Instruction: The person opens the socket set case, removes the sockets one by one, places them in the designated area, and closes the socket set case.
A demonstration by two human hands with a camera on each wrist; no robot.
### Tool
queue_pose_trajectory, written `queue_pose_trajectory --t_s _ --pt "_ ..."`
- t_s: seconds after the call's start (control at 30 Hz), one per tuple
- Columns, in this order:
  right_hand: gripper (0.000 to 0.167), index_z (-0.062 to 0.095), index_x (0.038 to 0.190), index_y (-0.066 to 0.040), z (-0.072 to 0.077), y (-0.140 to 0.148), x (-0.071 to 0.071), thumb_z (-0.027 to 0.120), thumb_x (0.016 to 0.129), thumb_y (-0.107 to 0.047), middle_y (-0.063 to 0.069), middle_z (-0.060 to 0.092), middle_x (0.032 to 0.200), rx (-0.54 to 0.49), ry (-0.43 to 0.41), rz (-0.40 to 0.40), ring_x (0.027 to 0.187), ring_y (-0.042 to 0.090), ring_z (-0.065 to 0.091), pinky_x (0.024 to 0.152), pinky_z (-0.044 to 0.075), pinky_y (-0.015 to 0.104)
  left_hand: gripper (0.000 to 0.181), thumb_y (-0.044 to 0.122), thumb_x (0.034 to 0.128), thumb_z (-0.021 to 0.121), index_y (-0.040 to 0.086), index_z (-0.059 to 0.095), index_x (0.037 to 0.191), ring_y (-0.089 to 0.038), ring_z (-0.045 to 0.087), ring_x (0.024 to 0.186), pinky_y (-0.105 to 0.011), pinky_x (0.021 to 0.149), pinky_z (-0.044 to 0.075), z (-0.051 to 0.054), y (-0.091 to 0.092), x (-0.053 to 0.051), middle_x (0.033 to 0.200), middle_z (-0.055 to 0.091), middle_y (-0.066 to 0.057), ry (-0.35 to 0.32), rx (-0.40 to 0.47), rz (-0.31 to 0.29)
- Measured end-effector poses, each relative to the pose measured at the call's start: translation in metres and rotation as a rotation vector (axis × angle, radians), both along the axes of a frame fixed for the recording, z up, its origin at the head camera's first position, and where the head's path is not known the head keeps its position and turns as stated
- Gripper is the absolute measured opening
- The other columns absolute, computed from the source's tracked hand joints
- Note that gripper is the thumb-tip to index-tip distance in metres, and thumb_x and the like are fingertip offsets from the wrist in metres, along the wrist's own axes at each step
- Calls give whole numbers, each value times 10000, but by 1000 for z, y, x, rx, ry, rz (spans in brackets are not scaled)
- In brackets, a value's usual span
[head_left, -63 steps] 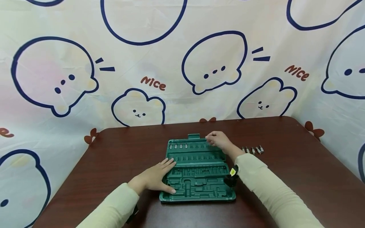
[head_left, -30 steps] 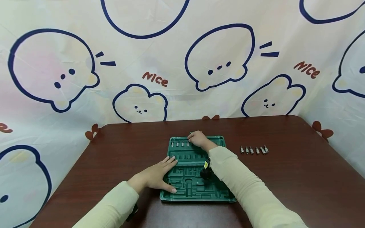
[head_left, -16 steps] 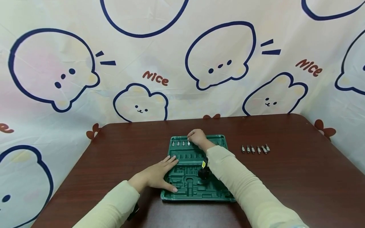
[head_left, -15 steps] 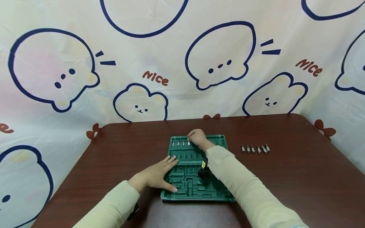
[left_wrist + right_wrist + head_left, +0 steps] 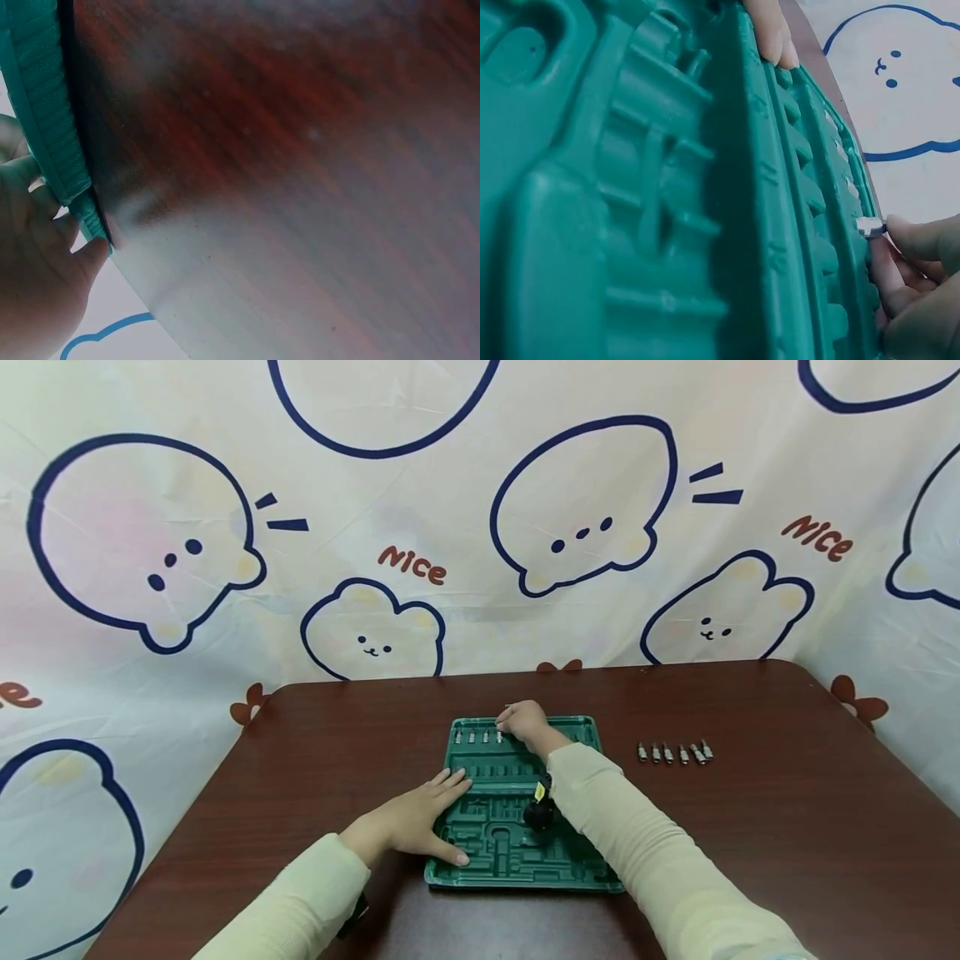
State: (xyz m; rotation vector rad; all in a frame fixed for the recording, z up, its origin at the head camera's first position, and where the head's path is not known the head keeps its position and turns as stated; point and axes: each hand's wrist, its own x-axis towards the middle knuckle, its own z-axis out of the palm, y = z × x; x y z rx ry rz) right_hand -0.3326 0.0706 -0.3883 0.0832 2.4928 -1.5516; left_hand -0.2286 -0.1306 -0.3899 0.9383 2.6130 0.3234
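Observation:
An open green plastic tool case (image 5: 525, 881) lies on the table with moulded slots. Three small silver socket bits (image 5: 472, 737) sit in its top row at the left. Beside them my right hand (image 5: 525, 722) pinches a fourth socket bit (image 5: 870, 226) between thumb and fingers, at its slot. My left hand (image 5: 408, 818) rests on the case's left edge, fingers straight and thumb spread. In the left wrist view the left hand's fingers (image 5: 45, 240) touch the green side wall.
Several more silver socket bits (image 5: 683, 754) lie in a loose row on the brown table (image 5: 750, 827), right of the case. A patterned cloth (image 5: 465, 527) hangs behind the table. A black wrist camera (image 5: 538, 814) hangs over the lower half of the case.
Since two seconds ago my right hand has moved left along the top row to the fourth socket bit. It has held nearly still over the last second. My left hand has stayed put.

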Motion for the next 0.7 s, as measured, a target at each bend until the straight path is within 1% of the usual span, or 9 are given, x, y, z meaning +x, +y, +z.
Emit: queue_pose_trajectory --t_s 0.1,0.2,0.3,0.4,0.5,0.6,0.7 --pt "123 630 921 -6 -1 0 1 538 844 -34 130 493 1182 3 31 19 1055 277 463 794 417 383 1033 702 603 543 171 154 1398 -204 9 1296 -439 963 230 0 0 0 1439 67 -1 -2 2 1" --pt "102 622 898 -16 -2 -1 2 539 843 -37 123 556 1022 3 48 16 915 264 521 740 432 373 1037 702 598 547 174 152 1399 -199 5 1296 -438 961 236 0 -1 1 1439 63 3 -6 4 2" --pt "86 620 876 -19 -2 1 2 546 840 -41 99 565 938 -6 55 -1 829 237 530 697 437 354 1042 704 591 550 176 154 1398 -197 5 1296 -438 961 235 0 0 0 1439 63 5 -9 3 -1" --pt "78 620 857 -19 -4 0 2 549 838 -42 97 564 919 -8 68 -19 796 226 527 653 439 331 1044 706 588 549 181 151 1399 -193 2 1296 -435 962 234 -1 -1 1 1439 60 10 -11 1 1" --pt "75 615 843 -21 -5 0 3 543 843 -43 99 561 923 -30 80 -56 762 218 514 595 422 304 1043 704 591 549 182 147 1399 -192 0 1296 -435 962 235 -1 -1 1 1440 57 11 -13 2 2" --pt "77 595 849 -21 -5 0 2 524 857 -51 110 547 929 -106 83 -110 736 218 487 560 384 291 1038 697 596 555 183 146 1400 -191 -1 1296 -438 960 237 0 0 1 1440 56 13 -21 4 4" --pt "74 571 876 -29 -3 1 0 506 870 -63 116 525 953 -201 67 -139 770 226 471 590 367 301 1034 686 599 566 181 148 1399 -194 -1 1296 -444 959 237 1 -1 0 1440 58 12 -30 9 7"
